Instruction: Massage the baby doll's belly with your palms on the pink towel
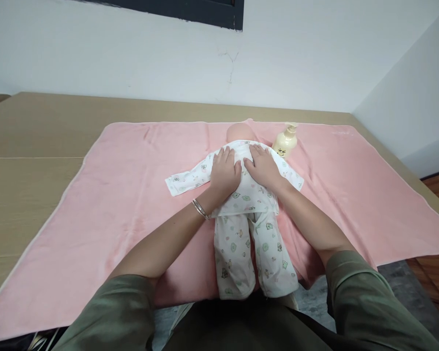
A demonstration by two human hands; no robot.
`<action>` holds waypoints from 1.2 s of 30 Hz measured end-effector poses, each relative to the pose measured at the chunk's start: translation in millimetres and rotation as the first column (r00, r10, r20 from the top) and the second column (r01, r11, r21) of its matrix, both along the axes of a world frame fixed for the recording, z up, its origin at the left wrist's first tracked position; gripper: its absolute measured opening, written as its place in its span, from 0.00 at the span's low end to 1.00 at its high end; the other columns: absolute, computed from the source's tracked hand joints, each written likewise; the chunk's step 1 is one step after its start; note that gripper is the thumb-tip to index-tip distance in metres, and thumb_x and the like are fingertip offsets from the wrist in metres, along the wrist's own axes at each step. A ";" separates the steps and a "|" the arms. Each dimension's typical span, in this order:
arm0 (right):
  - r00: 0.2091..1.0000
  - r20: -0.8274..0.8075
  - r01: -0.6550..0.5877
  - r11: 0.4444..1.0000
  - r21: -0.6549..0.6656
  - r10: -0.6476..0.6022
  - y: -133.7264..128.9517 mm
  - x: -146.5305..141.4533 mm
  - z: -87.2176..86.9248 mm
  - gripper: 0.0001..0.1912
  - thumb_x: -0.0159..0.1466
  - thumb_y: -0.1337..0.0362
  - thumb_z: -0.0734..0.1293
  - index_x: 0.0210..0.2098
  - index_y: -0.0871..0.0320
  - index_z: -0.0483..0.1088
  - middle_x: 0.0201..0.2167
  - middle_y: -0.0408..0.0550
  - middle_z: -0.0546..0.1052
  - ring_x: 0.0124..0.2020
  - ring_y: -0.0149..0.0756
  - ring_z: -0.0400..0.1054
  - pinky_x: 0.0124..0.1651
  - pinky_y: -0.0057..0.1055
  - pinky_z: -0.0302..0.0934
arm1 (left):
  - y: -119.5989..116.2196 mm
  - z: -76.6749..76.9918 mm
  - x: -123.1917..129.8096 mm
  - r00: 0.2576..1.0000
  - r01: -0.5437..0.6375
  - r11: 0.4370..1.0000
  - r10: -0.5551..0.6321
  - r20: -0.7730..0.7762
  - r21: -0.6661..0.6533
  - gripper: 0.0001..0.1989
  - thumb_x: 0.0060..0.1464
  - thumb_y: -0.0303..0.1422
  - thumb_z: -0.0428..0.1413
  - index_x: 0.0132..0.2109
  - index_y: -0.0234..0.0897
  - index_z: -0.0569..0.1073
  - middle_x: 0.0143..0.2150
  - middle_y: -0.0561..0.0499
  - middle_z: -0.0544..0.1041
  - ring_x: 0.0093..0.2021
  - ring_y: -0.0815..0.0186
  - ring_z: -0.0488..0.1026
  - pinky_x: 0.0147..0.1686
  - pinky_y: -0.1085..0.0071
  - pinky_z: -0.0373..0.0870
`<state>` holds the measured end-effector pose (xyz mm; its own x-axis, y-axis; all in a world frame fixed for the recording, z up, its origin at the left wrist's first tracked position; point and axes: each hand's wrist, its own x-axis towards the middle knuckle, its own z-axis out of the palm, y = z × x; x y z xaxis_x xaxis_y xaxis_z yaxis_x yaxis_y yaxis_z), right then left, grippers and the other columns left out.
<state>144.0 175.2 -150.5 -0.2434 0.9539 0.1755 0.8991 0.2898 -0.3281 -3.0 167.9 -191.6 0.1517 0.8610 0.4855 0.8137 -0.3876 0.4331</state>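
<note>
A baby doll in a white printed top (247, 192) and matching trousers (236, 253) lies on a pink blanket (131, 195). Its smooth bald head (240, 132) is at the far end, with no face in view. My left hand (225, 171) rests flat on the left side of the doll's upper body, fingers stretched forward. On the right side, my right hand (262, 167) lies flat with its fingers spread. Both sleeves reach outward, and the doll's hands cannot be seen.
A cream pump bottle (285, 142) stands on the blanket just right of the doll's head. The wooden table (40, 126) shows around the blanket, with a white wall (168, 63) behind it. The blanket hangs over the near edge.
</note>
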 end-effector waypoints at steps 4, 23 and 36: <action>0.999 0.038 0.024 0.999 0.036 -0.026 -4.9 -4.7 -2.4 0.30 0.70 0.61 0.53 0.66 0.76 0.55 0.66 0.67 0.60 0.69 0.53 0.51 0.72 0.49 0.43 | 2.4 -0.2 -1.9 1.000 -0.016 0.998 0.017 0.010 -0.068 0.26 0.63 0.35 0.41 0.63 0.24 0.63 0.67 0.31 0.63 0.70 0.45 0.56 0.67 0.41 0.53; 1.000 0.003 -0.015 1.000 0.012 0.015 2.4 1.7 -3.0 0.31 0.70 0.60 0.53 0.67 0.73 0.55 0.68 0.63 0.58 0.70 0.50 0.49 0.73 0.50 0.40 | -6.6 7.4 2.7 0.991 0.000 0.995 0.014 -0.136 0.104 0.23 0.65 0.32 0.40 0.57 0.25 0.70 0.58 0.33 0.74 0.62 0.48 0.69 0.64 0.44 0.60; 0.983 0.179 -0.066 0.995 0.071 0.052 -24.0 -10.8 9.6 0.28 0.68 0.67 0.53 0.63 0.79 0.59 0.62 0.71 0.65 0.67 0.55 0.57 0.68 0.47 0.53 | 1.7 1.1 -2.9 0.998 0.028 0.998 -0.024 -0.063 0.065 0.24 0.63 0.35 0.44 0.59 0.25 0.68 0.61 0.31 0.70 0.64 0.47 0.65 0.64 0.45 0.61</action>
<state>133.2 151.2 -140.9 -0.3326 0.9224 0.1964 0.9214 0.3622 -0.1409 -5.9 169.6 -190.5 0.2054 0.8230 0.5296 0.8274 -0.4350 0.3551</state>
